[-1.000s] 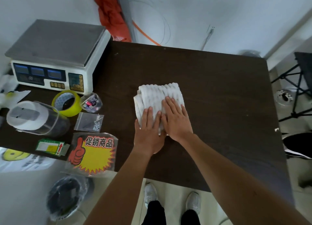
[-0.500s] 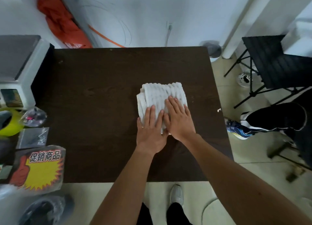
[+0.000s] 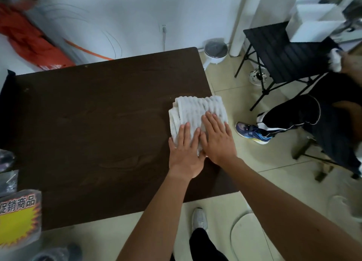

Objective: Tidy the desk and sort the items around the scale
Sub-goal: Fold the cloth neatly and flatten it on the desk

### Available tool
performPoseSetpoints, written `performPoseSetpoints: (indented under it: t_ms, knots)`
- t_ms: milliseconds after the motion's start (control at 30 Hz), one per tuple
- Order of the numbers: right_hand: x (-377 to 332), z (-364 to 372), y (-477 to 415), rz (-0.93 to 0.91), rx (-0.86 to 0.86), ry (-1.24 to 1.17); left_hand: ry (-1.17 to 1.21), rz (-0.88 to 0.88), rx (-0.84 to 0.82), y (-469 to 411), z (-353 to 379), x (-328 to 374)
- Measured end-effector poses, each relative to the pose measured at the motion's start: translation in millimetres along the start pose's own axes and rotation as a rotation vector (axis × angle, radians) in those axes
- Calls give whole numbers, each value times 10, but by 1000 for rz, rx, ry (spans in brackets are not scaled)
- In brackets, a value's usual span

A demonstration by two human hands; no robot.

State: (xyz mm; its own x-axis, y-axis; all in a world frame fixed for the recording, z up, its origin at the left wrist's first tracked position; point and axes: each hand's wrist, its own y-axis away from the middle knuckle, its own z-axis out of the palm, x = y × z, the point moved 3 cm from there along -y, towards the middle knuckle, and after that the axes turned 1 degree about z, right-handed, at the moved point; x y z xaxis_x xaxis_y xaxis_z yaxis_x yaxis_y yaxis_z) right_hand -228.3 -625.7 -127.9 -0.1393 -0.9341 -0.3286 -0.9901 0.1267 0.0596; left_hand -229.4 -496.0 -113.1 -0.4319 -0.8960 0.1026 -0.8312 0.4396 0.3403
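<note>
Folded cloth pinned at the surface's right edge

Left hand (image 3: pixel 185 155) flat, fingers spread, on folded white cloth (image 3: pixel 197 111) near dark surface (image 3: pixel 98 127) right edge; right hand (image 3: pixel 219 141) likewise flat alongside; cloth extending ahead of both hands, right nearer the overhang.

1. The desk (image 3: pixel 98 123) looks like dark wood-grain laminate, smooth with a dull sheen.
2. The folded towel (image 3: pixel 197 111) is white cloth, ribbed and soft.
3. The promotional sign (image 3: pixel 18 217) is printed paper under glossy, crinkled plastic wrap.
4. The folding table (image 3: pixel 282 51) has matt black slats on thin metal legs.
5. The floor (image 3: pixel 244 162) is pale, smooth tile.
</note>
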Motion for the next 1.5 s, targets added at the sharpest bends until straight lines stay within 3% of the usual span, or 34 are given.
performPoseSetpoints:
  t_ms: [367,733,1233,1500]
  knots:
    - [81,7,609,121,64,3,-8,140,26,406,102,212]
    - [-514,227,938,142,13,60,23,145,73,895,303,-285]
    - [-2475,844,885,-178,-147,93,69,-162,112,1863,478,-2060]
    - [-3165,1072,993,-287,-224,52,114,-289,107,2321,558,-2585]
